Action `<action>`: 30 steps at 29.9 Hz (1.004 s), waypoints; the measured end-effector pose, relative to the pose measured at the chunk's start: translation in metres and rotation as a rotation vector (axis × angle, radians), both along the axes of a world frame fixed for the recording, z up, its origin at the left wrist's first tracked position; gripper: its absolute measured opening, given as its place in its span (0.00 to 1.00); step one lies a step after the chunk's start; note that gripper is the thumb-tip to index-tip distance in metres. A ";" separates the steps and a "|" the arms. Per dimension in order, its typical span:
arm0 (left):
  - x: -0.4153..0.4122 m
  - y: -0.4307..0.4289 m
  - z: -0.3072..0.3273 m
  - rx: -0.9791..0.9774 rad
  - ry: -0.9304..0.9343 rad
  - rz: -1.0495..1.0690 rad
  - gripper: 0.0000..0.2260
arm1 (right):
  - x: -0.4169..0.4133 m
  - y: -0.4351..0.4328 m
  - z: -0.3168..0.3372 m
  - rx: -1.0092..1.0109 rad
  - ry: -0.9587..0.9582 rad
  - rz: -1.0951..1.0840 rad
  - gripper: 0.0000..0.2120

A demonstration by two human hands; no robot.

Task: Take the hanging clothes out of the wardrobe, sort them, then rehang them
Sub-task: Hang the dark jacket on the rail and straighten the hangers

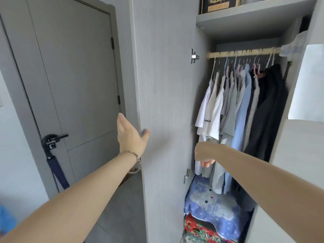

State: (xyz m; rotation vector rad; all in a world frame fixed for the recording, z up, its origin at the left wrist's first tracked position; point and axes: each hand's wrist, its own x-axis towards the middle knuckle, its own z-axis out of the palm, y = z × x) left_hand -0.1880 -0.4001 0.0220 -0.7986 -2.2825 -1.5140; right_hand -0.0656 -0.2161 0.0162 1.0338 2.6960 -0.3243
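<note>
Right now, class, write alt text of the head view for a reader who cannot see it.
A person's left hand is open at the edge of the open wardrobe door while the right hand reaches toward shirts hanging on a wooden rail; folded blankets lie stacked below.

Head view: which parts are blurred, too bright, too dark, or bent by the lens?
In the head view, the right hand is smeared by motion, and the thumb of the left hand at the wardrobe door is soft; the pale panel on the right is washed out; the dark clothes lose detail in shadow; the room door leans from the wide lens.
</note>
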 end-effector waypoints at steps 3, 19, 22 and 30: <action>-0.018 0.005 0.020 0.003 -0.489 -0.269 0.31 | -0.012 -0.018 0.007 0.012 0.000 -0.040 0.22; 0.024 0.044 0.017 -0.399 0.303 -0.180 0.17 | 0.044 0.033 0.014 0.121 0.078 -0.300 0.11; 0.049 0.062 0.020 -0.520 0.473 -0.263 0.22 | 0.063 0.050 0.013 0.086 0.016 -0.354 0.06; 0.103 0.144 -0.004 -0.580 0.494 -0.645 0.20 | 0.138 0.098 0.021 0.210 -0.209 -0.448 0.15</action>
